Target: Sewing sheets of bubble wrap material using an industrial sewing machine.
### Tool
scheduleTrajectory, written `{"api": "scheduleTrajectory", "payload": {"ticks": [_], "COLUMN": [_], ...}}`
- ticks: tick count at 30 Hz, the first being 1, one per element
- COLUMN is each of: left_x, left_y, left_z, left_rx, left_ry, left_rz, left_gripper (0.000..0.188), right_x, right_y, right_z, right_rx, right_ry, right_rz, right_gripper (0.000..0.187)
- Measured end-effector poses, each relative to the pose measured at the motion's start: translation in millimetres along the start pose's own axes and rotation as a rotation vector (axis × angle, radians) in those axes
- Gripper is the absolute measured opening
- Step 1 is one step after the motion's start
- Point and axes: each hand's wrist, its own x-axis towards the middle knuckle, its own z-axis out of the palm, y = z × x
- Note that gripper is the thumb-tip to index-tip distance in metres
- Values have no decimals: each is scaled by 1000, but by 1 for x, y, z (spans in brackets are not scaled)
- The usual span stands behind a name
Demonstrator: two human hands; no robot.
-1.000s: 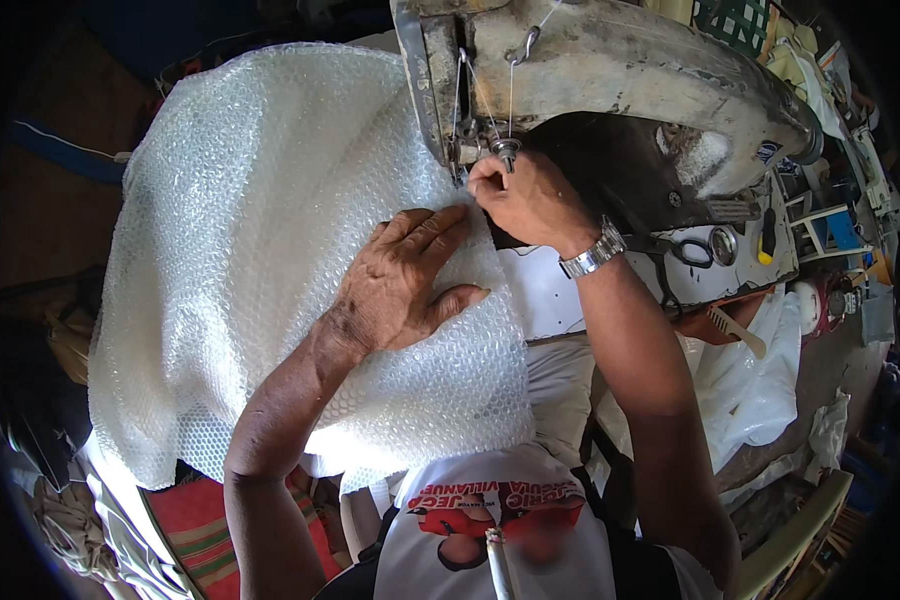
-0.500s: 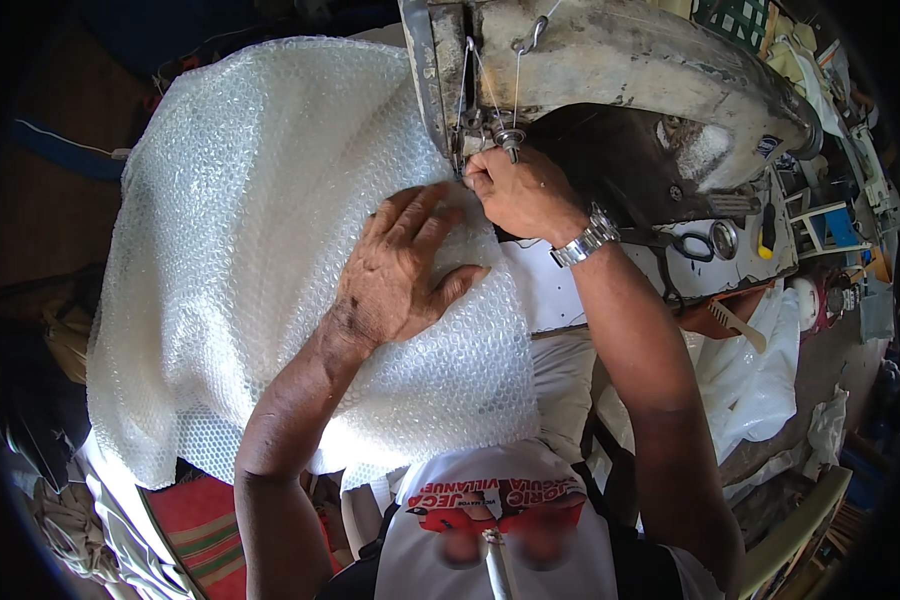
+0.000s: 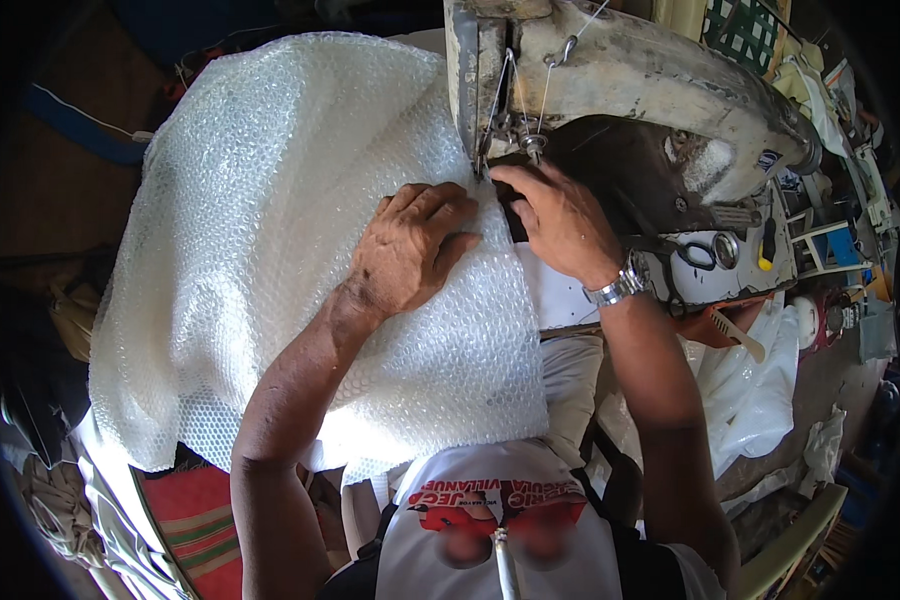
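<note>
A large sheet of clear bubble wrap (image 3: 260, 200) lies spread to the left of the sewing machine (image 3: 650, 70), its right edge reaching the needle area (image 3: 480, 160). My left hand (image 3: 410, 240) rests on the sheet just left of the needle, fingers bent and drawn together over the plastic. Close by on the right is my right hand (image 3: 565, 220), with a metal watch on the wrist. Its index finger points toward the needle and the thumb stands apart. The fingertips are beside the sheet's edge. White thread (image 3: 510, 80) runs down the machine's head.
Black-handled scissors (image 3: 685, 255) lie on the white machine table (image 3: 570, 300), near a yellow-and-black screwdriver (image 3: 767, 245). Below them is a pale comb (image 3: 738, 335). Crumpled clear plastic (image 3: 750, 400) hangs at the right, and a red striped cloth (image 3: 195, 530) lies at lower left.
My right hand's fingers have come apart from their closed hold by the needle and moved slightly back. My left fingers and thumb have drawn closer together. The whole view has shifted a little.
</note>
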Motion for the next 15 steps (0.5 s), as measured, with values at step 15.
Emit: {"api": "scheduleTrajectory", "payload": {"ticks": [15], "left_x": [2], "left_y": [3], "left_z": [-1], "left_rx": [84], "left_ry": [-137], "left_rz": [13], "left_gripper": [52], "right_x": [-21], "right_y": [178], "right_z": [-342], "right_rx": [-884], "right_ry": [832], "right_rz": [367], "right_gripper": [47]}}
